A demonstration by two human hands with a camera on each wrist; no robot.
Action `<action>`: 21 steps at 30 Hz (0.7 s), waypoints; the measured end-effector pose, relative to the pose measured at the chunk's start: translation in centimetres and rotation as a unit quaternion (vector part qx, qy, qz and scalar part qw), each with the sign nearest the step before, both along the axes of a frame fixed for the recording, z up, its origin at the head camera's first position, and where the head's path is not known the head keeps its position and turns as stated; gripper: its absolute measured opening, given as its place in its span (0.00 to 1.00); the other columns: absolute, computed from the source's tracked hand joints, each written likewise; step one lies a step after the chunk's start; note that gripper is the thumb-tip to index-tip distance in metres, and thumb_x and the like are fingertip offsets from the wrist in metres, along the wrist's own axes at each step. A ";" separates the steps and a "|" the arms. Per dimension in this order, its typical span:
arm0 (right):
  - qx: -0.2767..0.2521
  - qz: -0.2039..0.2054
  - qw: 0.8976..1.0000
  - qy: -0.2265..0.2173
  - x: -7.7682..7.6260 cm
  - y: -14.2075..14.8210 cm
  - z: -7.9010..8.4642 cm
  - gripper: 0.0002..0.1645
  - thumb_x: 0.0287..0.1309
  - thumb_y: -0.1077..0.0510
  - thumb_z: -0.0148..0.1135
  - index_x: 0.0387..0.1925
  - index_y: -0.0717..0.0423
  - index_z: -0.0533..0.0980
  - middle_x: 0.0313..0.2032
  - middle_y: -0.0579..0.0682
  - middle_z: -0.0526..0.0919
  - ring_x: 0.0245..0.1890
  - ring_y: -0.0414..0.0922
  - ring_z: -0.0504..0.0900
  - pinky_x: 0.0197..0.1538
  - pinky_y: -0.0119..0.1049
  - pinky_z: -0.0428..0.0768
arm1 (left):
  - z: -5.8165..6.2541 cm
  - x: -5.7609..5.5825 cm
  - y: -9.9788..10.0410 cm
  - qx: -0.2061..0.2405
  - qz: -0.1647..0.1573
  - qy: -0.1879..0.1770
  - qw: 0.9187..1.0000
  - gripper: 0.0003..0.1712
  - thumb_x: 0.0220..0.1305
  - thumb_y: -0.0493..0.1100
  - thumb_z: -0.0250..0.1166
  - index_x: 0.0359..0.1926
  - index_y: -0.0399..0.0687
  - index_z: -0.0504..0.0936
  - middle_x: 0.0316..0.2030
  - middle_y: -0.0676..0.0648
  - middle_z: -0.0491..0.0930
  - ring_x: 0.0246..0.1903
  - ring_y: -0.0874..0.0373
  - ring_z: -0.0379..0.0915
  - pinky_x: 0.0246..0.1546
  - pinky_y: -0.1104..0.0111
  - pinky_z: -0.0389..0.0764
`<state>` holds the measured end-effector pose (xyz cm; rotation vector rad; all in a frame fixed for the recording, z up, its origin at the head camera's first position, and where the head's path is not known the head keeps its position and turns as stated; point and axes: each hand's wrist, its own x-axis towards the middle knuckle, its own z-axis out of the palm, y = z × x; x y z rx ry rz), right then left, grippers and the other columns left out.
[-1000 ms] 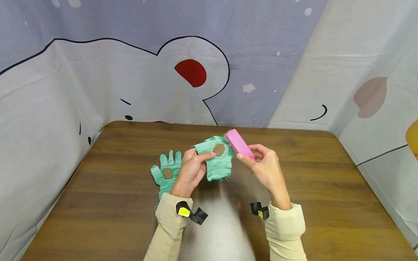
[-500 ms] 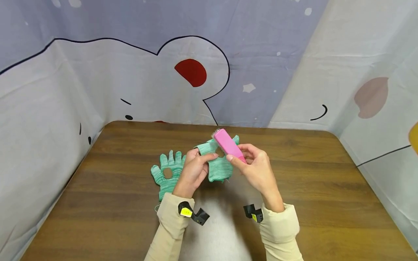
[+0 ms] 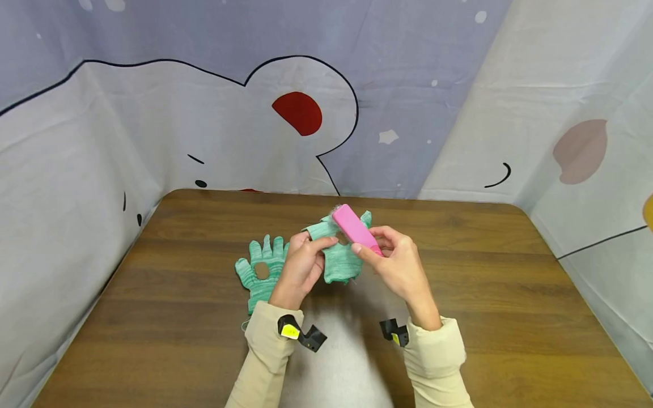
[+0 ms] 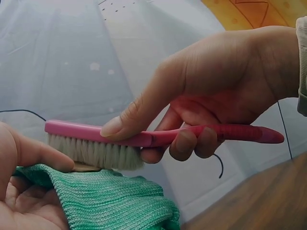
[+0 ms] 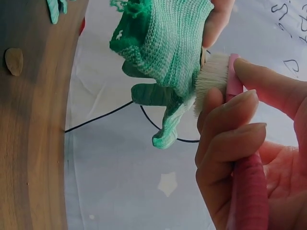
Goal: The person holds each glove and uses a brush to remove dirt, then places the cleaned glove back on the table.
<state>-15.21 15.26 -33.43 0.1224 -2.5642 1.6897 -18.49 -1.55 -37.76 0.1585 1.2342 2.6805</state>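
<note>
My left hand [image 3: 301,266] holds a green knitted glove [image 3: 343,265] above the table, its thumb on a round brown patch [image 4: 86,167]. In my right hand [image 3: 403,263] is a pink brush [image 3: 352,224], thumb on its back and fingers curled around the handle. The pale bristles [image 4: 96,151] face down, right at the patch and the knit in the left wrist view. Loose fingers of the held glove hang out beyond the brush in the right wrist view. A second green glove [image 3: 262,289] lies palm up to the left, partly behind my left forearm.
The wooden table [image 3: 510,317] extends to both sides and in front. A printed cloth [image 3: 398,113] hangs behind it and along the sides. A brown oval piece [image 5: 14,61] shows at the left of the right wrist view.
My right hand has brought the brush left from the glove's right edge to over the brown patch. In the last half second it shifted only slightly. The left hand stays nearly still.
</note>
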 end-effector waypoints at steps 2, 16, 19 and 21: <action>0.001 0.000 1.000 -0.001 -0.1 0.1 -0.1 0.22 0.48 0.54 0.69 0.44 0.57 0.75 0.33 0.57 0.82 0.27 0.47 0.81 0.25 0.37 0.79 | 0.0 0.0 0.0 -0.002 0.003 -0.003 1.000 0.09 0.56 0.24 0.54 0.40 0.31 0.70 0.36 0.46 0.73 0.37 0.59 0.71 0.40 0.71 0.76; 0.009 -0.011 1.000 -0.002 -0.1 0.5 -0.1 0.21 0.48 0.53 0.69 0.44 0.56 0.76 0.32 0.56 0.82 0.26 0.47 0.81 0.24 0.42 0.80 | 0.0 -0.1 -0.6 0.001 0.021 -0.008 1.000 0.13 0.57 0.25 0.54 0.45 0.27 0.69 0.39 0.44 0.74 0.41 0.56 0.73 0.45 0.68 0.76; 0.015 -0.014 1.000 0.001 -0.2 0.6 -0.1 0.21 0.48 0.53 0.69 0.43 0.56 0.76 0.31 0.56 0.82 0.24 0.47 0.81 0.23 0.42 0.79 | 0.1 -0.2 -0.7 0.008 0.031 -0.013 0.999 0.12 0.56 0.25 0.55 0.43 0.28 0.70 0.38 0.44 0.75 0.40 0.56 0.73 0.44 0.68 0.77; 0.018 -0.013 1.000 0.002 -0.3 0.6 -0.1 0.20 0.48 0.53 0.69 0.43 0.57 0.76 0.31 0.56 0.82 0.23 0.46 0.80 0.23 0.42 0.79 | 0.1 -0.2 -0.7 0.013 0.038 -0.016 0.999 0.11 0.56 0.24 0.55 0.42 0.28 0.71 0.37 0.45 0.75 0.39 0.57 0.73 0.43 0.68 0.77</action>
